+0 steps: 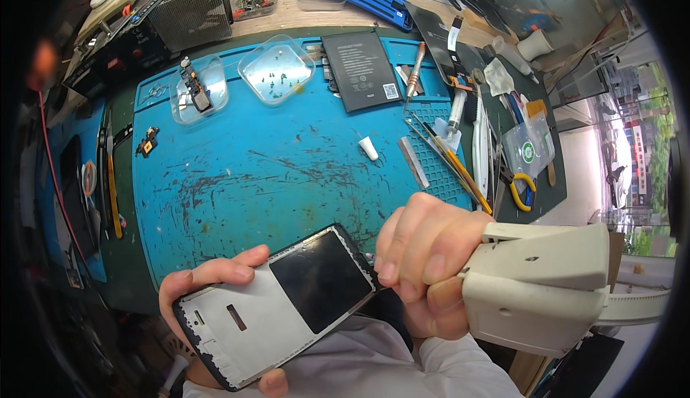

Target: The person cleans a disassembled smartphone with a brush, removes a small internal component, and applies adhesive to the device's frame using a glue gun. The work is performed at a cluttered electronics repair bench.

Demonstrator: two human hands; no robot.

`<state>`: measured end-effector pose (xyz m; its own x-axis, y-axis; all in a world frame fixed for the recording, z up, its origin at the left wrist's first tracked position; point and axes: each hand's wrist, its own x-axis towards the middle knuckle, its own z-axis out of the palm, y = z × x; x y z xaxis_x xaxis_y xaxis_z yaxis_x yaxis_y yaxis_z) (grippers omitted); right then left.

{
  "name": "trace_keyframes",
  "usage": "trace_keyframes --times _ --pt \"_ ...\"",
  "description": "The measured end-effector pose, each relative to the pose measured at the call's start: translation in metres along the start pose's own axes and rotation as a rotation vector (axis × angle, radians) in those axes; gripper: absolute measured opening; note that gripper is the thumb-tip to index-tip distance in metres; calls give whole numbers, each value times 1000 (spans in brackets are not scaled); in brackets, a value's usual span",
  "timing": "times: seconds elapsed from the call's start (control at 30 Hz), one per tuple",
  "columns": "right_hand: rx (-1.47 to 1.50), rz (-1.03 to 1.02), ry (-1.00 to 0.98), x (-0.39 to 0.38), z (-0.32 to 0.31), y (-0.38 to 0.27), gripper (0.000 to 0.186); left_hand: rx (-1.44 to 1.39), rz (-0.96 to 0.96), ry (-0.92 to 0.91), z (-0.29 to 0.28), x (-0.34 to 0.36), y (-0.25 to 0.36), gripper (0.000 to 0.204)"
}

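Note:
My left hand [228,274] grips a phone frame [248,319] from its left end, fingers over the top edge and thumb at the lower edge. The frame is tilted, with a silver-grey plate, a black rim, a small slot and a shiny black square [322,280]. Beside its right end my right hand [428,254] is closed in a fist, fingers pressed together. Whatever it holds is hidden. A beige plastic block [535,290] with a lengthwise slit covers part of that hand and its wrist; I cannot tell whether the hand grips it.
Under the hands spreads a scratched blue mat [237,190]. Beyond lie a black battery [359,71], a clear tray of tiny screws [277,71], another tray [215,107] and a white cap [368,148]. Tweezers, a screwdriver [415,71] and yellow-handled pliers [521,190] crowd the right.

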<state>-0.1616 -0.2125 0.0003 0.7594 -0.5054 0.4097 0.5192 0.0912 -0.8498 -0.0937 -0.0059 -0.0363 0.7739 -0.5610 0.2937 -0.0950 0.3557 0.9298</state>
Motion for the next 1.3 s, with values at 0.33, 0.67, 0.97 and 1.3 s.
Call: trace_keyframes --times 0.33,0.67,0.97,1.3 --pt "48 -27 -204 6 -18 9 23 6 -24 -3 -1 0 1 118" --pt "-22 5 -112 1 -11 1 24 27 -50 13 0 -1 3 118" --pt "25 12 -148 1 -17 4 26 44 -68 28 1 -1 4 118" --pt "73 -12 -228 5 -25 7 24 81 -78 14 -1 0 8 118"
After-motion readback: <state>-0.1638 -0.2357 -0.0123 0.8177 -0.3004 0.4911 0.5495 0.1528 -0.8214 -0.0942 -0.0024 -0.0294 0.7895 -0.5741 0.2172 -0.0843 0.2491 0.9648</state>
